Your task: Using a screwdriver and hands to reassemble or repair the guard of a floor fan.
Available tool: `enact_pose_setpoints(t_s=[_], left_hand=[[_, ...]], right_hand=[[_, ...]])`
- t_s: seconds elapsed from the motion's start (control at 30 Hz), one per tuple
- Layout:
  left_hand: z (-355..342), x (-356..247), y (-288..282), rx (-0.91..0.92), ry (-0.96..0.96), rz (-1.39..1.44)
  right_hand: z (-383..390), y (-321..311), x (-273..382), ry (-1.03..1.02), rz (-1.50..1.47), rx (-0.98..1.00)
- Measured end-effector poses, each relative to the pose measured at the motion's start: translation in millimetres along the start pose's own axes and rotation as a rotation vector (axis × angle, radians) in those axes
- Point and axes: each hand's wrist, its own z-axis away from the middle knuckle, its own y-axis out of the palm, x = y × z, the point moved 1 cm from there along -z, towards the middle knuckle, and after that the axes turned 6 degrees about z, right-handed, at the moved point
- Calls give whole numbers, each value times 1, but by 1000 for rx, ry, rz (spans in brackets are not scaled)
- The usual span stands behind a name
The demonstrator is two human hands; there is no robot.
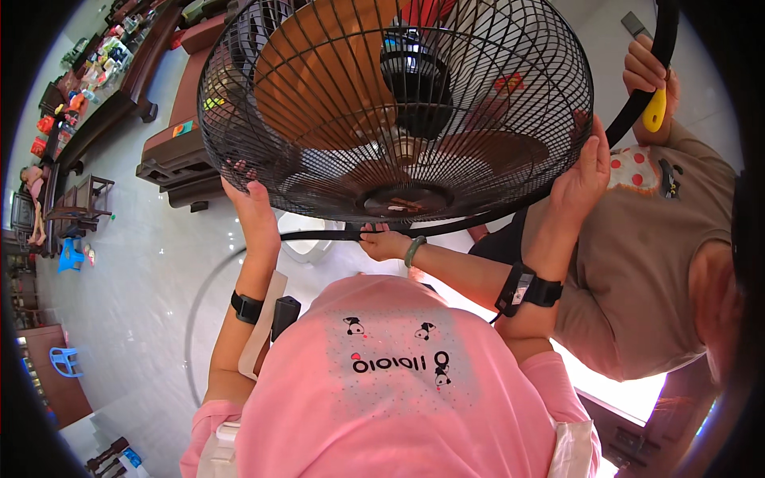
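Note:
A large electric fan (402, 195) with a black wire cage and orange-brown blades (319, 76) fills the upper middle. My left hand (255, 211) is closed on the cage's lower left rim, thumb up. On the opposite side my right hand (586, 171) grips the rim, its fingers partly hidden behind the wires. Just below the cage curves a thick black band (327, 235), which rises round the right side. A co-worker's hand with a green bracelet (386, 243) holds this band. The co-worker's other hand (649, 72) is by the band's upper right part, with a yellow-handled tool (654, 110).
The co-worker, in a brown shirt (637, 263), stands close at my right. A dark wooden bench (179, 155) is to the left of the fan. Farther left are a cluttered long table (119, 99), a wooden chair (80, 199) and blue stools (65, 362). Pale shiny tiles (143, 279) cover the floor.

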Motion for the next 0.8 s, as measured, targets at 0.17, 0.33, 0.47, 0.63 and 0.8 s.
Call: enact_pose_setpoints(t_s=[0.17, 0.33, 0.47, 0.63, 0.8], left_hand=[[5, 4, -5, -44, -40, 33], [3, 1, -3, -40, -33, 37], [3, 4, -6, -34, 7, 18], [-3, 6, -4, -17, -13, 52], [-11, 11, 2, -10, -31, 85]], right_hand=[[-8, 16, -11, 48, -54, -26], [-17, 19, -8, 54, 36, -139], [-12, 30, -2, 54, 58, -158], [-16, 20, -12, 25, 103, -175], [-21, 10, -21, 5, 87, -208]])
